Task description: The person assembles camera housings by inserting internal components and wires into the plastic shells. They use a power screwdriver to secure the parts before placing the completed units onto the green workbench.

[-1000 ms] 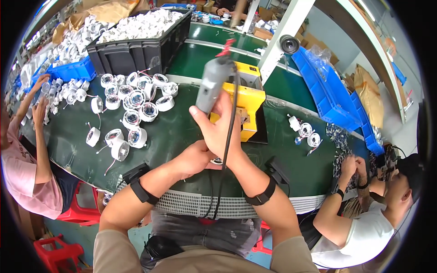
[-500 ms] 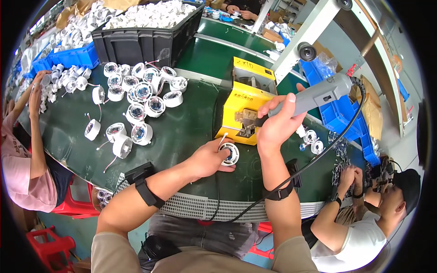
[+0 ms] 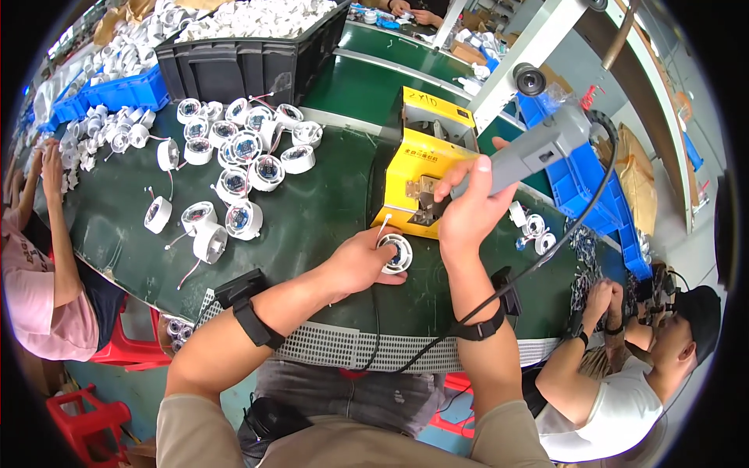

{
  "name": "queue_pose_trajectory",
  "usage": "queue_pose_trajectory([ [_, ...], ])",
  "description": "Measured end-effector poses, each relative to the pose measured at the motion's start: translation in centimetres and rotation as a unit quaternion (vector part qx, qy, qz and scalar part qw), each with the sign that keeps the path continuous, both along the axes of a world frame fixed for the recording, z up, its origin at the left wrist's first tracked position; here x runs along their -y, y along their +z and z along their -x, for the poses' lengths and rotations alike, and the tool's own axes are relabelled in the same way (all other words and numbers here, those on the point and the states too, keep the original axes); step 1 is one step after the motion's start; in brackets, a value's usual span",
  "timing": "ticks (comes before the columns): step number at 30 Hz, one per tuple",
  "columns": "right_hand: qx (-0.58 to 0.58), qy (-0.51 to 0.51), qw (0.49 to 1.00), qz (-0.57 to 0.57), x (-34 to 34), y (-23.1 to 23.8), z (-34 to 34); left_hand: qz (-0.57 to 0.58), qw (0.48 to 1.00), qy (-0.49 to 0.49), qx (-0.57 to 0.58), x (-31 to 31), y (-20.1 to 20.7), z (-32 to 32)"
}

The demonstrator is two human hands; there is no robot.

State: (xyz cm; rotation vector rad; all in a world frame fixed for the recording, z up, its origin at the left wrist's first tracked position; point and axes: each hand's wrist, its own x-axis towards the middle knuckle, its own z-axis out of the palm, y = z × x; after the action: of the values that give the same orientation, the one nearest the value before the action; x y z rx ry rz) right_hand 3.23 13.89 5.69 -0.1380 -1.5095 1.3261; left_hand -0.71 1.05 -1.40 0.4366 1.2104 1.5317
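My left hand [image 3: 360,261] is closed round a white round housing [image 3: 401,254] with a circuit board inside and a short white-tipped wire. It is held low over the green table in front of the yellow screw feeder [image 3: 435,164]. My right hand [image 3: 474,210] grips a grey electric screwdriver [image 3: 538,152], tilted with its rear end up to the right. Its front end points at the metal outlet of the feeder; my fingers hide the bit, so contact there cannot be made out. A black cable [image 3: 581,226] loops from the screwdriver's rear across my right forearm.
Several white housings with boards and wires [image 3: 243,148] lie on the left. Behind them stands a black crate [image 3: 234,74] of white parts beside a blue bin [image 3: 129,93]. Blue trays [image 3: 581,183] and a few housings [image 3: 534,226] are at right. Co-workers sit on both sides.
The screwdriver and my right hand have shifted slightly, its rear end moving a little up and left. My left hand with the white housing has moved slightly right.
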Motion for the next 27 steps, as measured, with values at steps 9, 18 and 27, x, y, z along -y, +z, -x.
queue_pose_trajectory([
  [9, -0.026, 0.075, 0.996, 0.044, 3.1, -2.4, -3.1, -0.01, 1.0, 0.003, -0.006, 0.0, 0.4, -0.1],
  [18, -0.007, 0.094, 0.994, 0.052, 3.8, -3.3, -2.8, -0.015, 0.999, 0.025, -0.016, 0.1, 0.6, -0.3],
  [27, -0.017, 0.138, 0.99, 0.0, 2.9, -3.7, -3.1, -0.018, 0.999, 0.016, -0.031, -0.3, 1.0, -0.5],
])
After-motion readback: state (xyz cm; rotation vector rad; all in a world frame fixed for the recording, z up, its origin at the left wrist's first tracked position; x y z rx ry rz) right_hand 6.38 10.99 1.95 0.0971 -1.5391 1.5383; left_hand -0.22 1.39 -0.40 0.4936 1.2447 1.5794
